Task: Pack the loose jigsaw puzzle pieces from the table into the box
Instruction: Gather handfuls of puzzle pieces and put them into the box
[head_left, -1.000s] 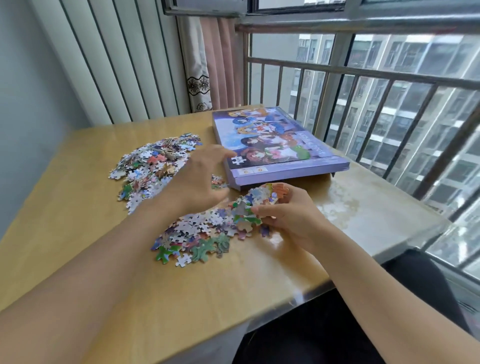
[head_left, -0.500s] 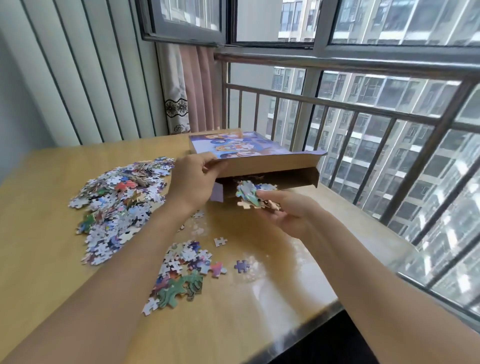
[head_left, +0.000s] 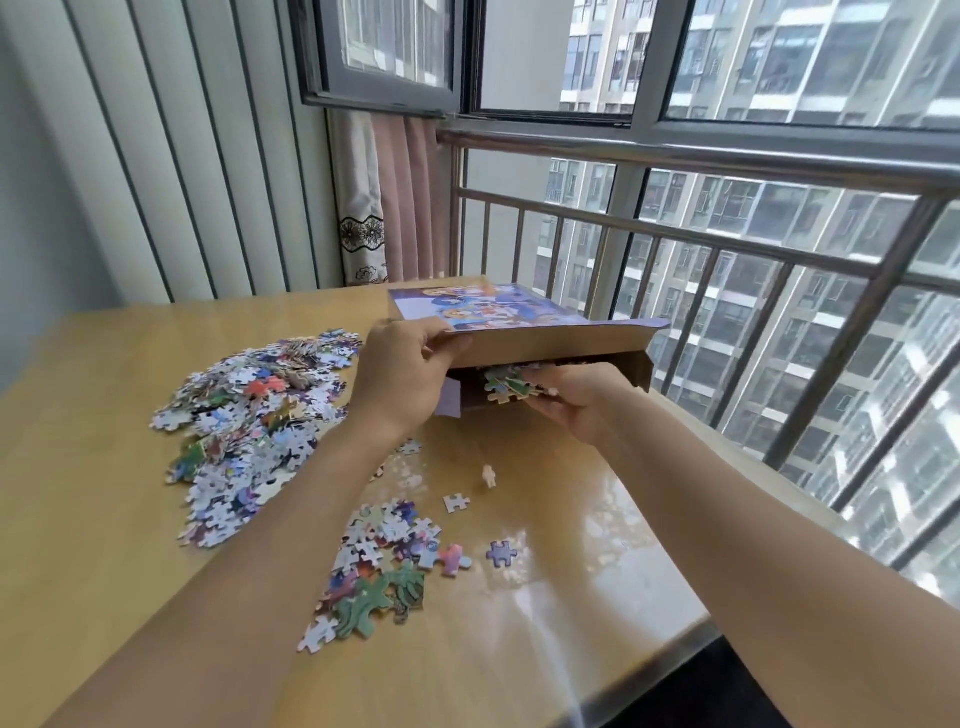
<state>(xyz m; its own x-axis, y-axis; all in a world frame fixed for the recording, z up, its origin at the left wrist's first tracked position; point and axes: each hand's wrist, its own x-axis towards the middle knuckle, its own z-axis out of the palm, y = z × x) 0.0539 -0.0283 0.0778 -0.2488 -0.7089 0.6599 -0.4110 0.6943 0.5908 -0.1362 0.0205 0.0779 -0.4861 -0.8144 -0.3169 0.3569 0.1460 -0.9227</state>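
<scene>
The puzzle box (head_left: 550, 358) lies on the far side of the wooden table (head_left: 104, 545), its printed lid lifted at the near edge. My left hand (head_left: 400, 379) grips that lid edge at its left corner and holds it up. My right hand (head_left: 566, 395) holds a clump of puzzle pieces (head_left: 506, 382) at the box's open mouth. A big heap of loose pieces (head_left: 249, 421) lies to the left. A smaller patch of pieces (head_left: 384, 566) lies near the front, with a few single pieces (head_left: 501, 553) beside it.
A metal railing (head_left: 727, 249) and window run right behind the box and along the table's right edge. A pink curtain (head_left: 405, 202) hangs at the back corner. The table's front edge (head_left: 649, 654) is close to me.
My right hand has carried its clump of pieces from in front of the box into the opening under the lid. My left hand keeps the lid raised. The view has tilted upward.
</scene>
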